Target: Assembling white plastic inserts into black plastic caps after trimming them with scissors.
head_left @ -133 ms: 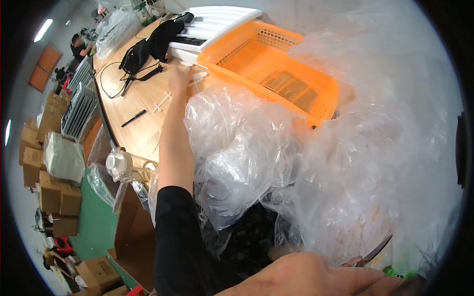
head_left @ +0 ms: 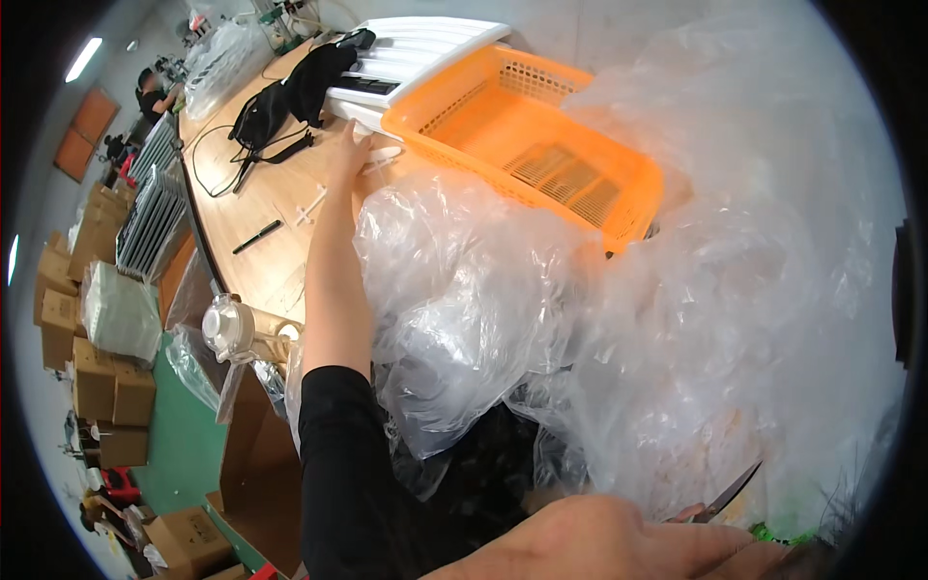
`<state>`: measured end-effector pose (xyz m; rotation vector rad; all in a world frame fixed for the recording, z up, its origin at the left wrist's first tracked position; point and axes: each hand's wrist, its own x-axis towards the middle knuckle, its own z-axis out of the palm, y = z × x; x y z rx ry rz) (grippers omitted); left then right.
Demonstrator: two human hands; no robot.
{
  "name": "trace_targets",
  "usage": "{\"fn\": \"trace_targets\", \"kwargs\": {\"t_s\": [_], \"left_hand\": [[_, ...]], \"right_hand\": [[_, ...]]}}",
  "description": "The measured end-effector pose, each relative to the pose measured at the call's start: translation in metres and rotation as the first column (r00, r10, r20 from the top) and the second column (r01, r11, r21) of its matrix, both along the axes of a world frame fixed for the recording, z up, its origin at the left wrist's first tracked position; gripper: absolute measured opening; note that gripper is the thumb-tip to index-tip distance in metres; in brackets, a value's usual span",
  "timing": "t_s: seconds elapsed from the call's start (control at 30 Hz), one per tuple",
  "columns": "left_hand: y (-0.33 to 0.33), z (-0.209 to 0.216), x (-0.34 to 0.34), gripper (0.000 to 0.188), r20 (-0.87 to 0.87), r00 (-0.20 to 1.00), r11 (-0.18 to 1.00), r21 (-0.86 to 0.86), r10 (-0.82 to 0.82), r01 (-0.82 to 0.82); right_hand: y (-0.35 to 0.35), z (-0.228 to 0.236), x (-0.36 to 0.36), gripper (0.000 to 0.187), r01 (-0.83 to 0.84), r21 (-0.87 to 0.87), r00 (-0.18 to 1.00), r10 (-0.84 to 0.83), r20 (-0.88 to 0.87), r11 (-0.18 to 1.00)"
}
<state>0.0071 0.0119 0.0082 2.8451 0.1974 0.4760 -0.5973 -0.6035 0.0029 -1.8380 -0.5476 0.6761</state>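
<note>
My left hand (head_left: pixel 354 145) reaches across the wooden table to the base of the white slatted panel. Its fingers are small and partly hidden, beside a small white piece (head_left: pixel 362 129); I cannot tell whether they grip it. More thin white plastic pieces lie near it, one (head_left: pixel 384 155) just right of the wrist and a cross-shaped one (head_left: pixel 311 205) to the left. At the bottom right, my right hand (head_left: pixel 590 536) is closed round dark-bladed scissors (head_left: pixel 732 491), whose tip points up and right. The handles are hidden. Crumpled clear plastic bags (head_left: pixel 474 280) bulge between my arms.
An orange perforated basket (head_left: pixel 628 208) rests against the white slatted panel (head_left: pixel 435 48). A black bag (head_left: pixel 280 106) with a cord and a black pen (head_left: pixel 257 237) lie on the table (head_left: pixel 227 208). A clear bottle (head_left: pixel 232 329) is left of my forearm; cardboard boxes (head_left: pixel 97 377) stand beyond.
The whole view has shifted slightly. My left hand remains at the foot of the white panel, and its fingers look less blurred. My right hand keeps the scissors in the same place.
</note>
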Motion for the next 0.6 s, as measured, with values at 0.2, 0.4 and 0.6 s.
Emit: {"fn": "trace_targets", "kwargs": {"t_s": [0.2,0.4,0.6], "left_hand": [[0.011,-0.006,0.004,0.026,0.017,0.999,0.997,-0.057,-0.050,0.051],[0.020,-0.023,0.020,0.028,0.070,0.996,0.998,-0.023,-0.057,0.058],[0.019,-0.039,0.026,0.028,0.075,0.994,0.994,0.072,-0.082,0.076]], "right_hand": [[0.040,-0.025,-0.046,0.045,0.741,0.500,0.669,-0.554,-0.496,0.448],[0.034,-0.007,-0.052,0.052,0.775,0.447,0.630,-0.590,-0.505,0.446],[0.046,0.005,-0.052,0.053,0.827,0.396,0.561,-0.630,-0.536,0.399]]}}
